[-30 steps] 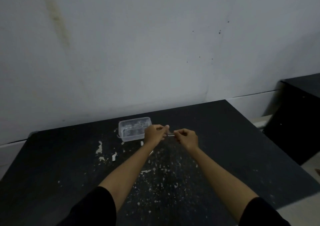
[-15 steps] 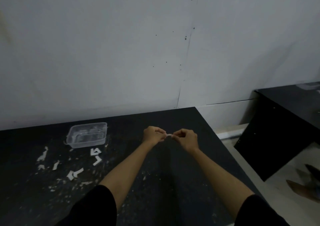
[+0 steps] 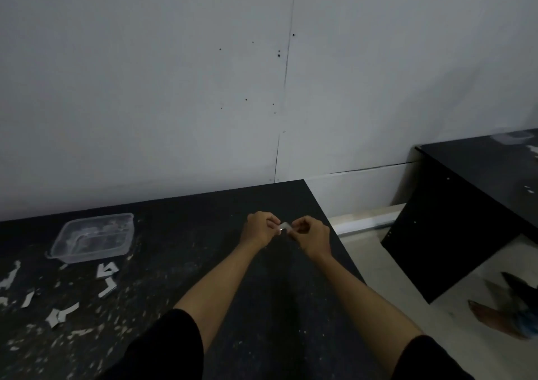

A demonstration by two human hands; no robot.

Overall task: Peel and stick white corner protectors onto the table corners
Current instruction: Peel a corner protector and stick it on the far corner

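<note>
A small white corner protector [image 3: 283,227] is pinched between my left hand [image 3: 260,228] and my right hand [image 3: 311,235]. Both hands hover over the black table [image 3: 209,228], a short way in from its far right corner [image 3: 303,180]. The fingers hide most of the protector. A clear plastic box [image 3: 94,237] stands on the table at the left, near the wall. White angled scraps of backing paper [image 3: 107,272] lie in front of the box.
A grey wall runs along the table's far edge. A second black table [image 3: 465,205] stands to the right across a gap of pale floor. A dark blurred shape [image 3: 512,309] lies on the floor at the lower right.
The view has swung to the right, so the box and scraps now sit further left. My hands have come closer together on the protector and stand nearer the table's right edge.
</note>
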